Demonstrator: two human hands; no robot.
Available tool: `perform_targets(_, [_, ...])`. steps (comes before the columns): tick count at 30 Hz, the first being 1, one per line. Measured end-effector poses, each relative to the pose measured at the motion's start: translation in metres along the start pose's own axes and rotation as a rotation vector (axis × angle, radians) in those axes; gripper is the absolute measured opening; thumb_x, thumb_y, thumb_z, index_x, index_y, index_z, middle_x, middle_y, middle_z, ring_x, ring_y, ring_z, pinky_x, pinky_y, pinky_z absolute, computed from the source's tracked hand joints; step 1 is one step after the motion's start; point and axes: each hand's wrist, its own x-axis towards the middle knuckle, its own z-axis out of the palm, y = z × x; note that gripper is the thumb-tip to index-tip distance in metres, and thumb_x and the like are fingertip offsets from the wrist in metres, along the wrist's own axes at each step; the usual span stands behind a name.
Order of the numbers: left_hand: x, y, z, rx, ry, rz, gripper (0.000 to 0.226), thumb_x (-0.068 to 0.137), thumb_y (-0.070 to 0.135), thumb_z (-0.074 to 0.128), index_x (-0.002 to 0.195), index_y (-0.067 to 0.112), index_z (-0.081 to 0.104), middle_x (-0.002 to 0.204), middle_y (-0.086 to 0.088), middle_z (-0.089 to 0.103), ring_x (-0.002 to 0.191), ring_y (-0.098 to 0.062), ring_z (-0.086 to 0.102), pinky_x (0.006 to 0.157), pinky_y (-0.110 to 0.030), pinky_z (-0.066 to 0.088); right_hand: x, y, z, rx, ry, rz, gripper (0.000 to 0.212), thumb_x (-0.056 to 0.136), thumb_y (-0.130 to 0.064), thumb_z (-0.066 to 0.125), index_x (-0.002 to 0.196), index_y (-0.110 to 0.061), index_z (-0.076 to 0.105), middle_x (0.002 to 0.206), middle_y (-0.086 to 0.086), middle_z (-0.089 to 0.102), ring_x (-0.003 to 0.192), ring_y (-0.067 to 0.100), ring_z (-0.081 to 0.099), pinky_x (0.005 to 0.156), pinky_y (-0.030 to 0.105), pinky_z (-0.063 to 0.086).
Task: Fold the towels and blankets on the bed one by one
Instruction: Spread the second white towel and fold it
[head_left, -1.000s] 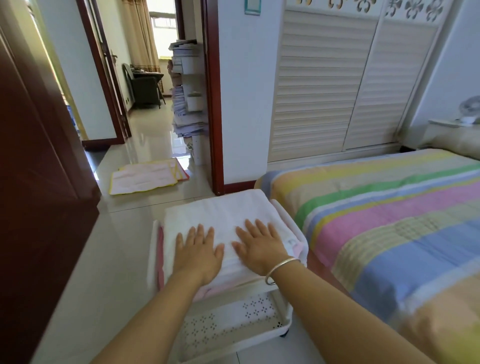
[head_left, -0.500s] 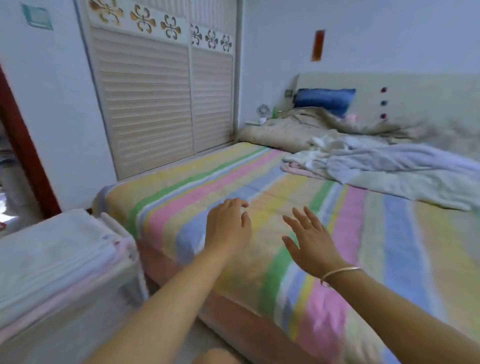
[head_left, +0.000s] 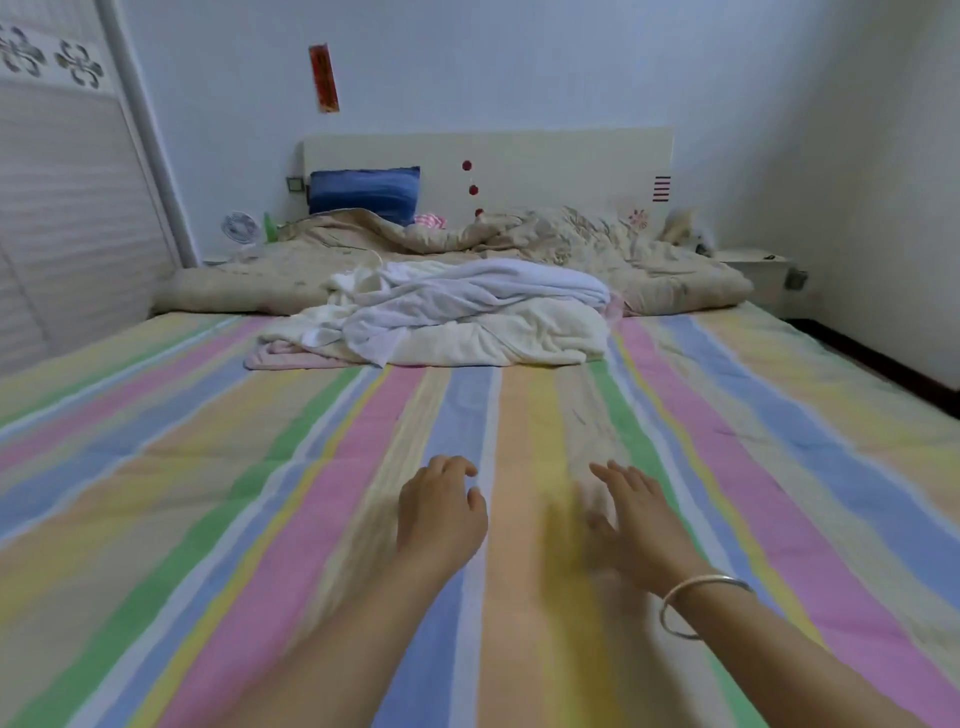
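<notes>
1. Neither hand holds anything. The left hand is over the sheet with its fingers loosely curled. The right hand, motion-blurred, has its fingers spread and wears a silver bangle on its wrist.
2. A crumpled heap of white, cream and pink towels lies mid-bed on the pastel-striped bedsheet, well apart from both hands.
3. Behind the heap, touching its far edge, a rumpled beige quilt spans the bed. Behind that, a blue pillow leans on the cream headboard.
4. Counted: two hands, one heap showing at least three cloths, one quilt and one pillow.
5. Between the heap and the hands the sheet lies flat and uncovered.
6. Left of the heap, a white louvred wardrobe door stands close along the bed's edge. A small white fan is behind and left of the heap.
7. Right of the heap, the bed's edge leaves a narrow gap before the wall. A white bedside table is behind and right of the heap.
</notes>
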Motion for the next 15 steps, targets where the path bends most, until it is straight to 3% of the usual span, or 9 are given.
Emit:
perform_targets(5, [0.071, -0.027, 0.029, 0.061, -0.006, -0.064, 0.029, 0.096, 0.023, 0.044, 0.124, 0.022, 0.054, 0.132, 0.003, 0.051, 0.116, -0.019, 0.052, 0.096, -0.032, 0.041, 0.068, 0.009, 0.006, 0.066, 0.013, -0.001, 0.058, 0.098, -0.028, 0.048, 0.150, -0.021, 0.024, 0.155, 0.000, 0.026, 0.143, 0.020, 0.018, 0.113, 0.032, 0.020])
perform_targets(15, [0.190, -0.110, 0.051, 0.143, 0.075, -0.168, 0.030, 0.091, 0.021, 0.050, 0.120, 0.018, 0.058, 0.125, -0.002, 0.060, 0.114, -0.026, 0.052, 0.095, -0.034, 0.038, 0.219, -0.038, 0.007, -0.022, 0.043, -0.127, 0.066, 0.094, -0.027, 0.052, 0.151, -0.020, 0.020, 0.152, 0.000, 0.031, 0.139, 0.021, 0.025, 0.109, 0.034, 0.032])
